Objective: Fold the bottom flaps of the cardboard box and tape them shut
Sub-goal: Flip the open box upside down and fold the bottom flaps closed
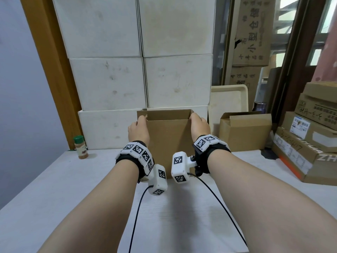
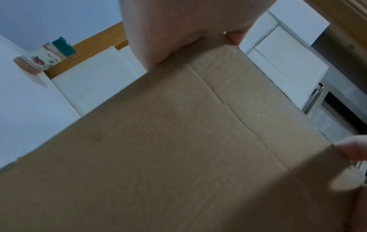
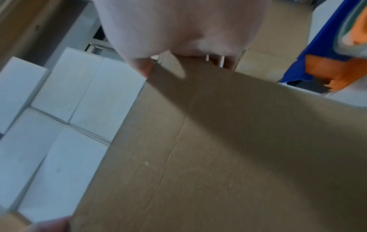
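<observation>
At left centre of the head view, the left hand (image 1: 138, 131) is reaching forward, fingers curling over and gripping the upper left corner of the cardboard box (image 1: 169, 137). The box is standing upright at frame centre on the white table (image 1: 54, 189). The right hand (image 1: 199, 127) is mirroring it, pinching the upper right corner.

A white bench (image 1: 54, 189) carries an upright, open-topped cardboard box (image 1: 169, 136) near its middle. A green-capped spice jar (image 1: 80, 147) stands at the back left, beside stacked white boxes (image 1: 109, 128) along the rear edge. To the right sit another brown carton (image 1: 244, 132) and a pile of labelled cartons (image 1: 306, 152).
</observation>
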A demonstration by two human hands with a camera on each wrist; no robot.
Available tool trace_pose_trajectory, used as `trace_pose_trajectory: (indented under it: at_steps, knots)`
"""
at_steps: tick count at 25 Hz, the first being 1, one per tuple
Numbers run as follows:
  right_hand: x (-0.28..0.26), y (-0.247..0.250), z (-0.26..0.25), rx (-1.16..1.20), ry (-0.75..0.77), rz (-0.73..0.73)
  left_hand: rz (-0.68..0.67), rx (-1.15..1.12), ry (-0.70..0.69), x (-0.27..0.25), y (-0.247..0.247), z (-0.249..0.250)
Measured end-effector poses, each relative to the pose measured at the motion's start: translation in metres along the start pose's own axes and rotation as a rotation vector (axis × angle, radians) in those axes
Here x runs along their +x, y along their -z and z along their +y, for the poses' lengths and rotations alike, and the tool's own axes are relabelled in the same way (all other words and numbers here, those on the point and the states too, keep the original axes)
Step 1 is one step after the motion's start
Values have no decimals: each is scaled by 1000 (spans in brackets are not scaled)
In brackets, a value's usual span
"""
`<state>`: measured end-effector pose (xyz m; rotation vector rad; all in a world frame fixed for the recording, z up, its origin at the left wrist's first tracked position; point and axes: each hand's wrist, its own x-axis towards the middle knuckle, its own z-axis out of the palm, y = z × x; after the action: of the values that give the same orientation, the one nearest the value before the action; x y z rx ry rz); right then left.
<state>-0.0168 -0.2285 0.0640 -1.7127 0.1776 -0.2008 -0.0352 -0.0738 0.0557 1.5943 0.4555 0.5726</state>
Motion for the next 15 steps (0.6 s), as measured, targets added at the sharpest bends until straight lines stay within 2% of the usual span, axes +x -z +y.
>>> trace_pose_trajectory:
  at_steps: [9,15]
  knots:
    - [-2,0,-4,1,-2,-13,-111,3,97,7,8,3]
    - [-3,0,-5,17,-4,-10,-229,-55,100,19,11,2]
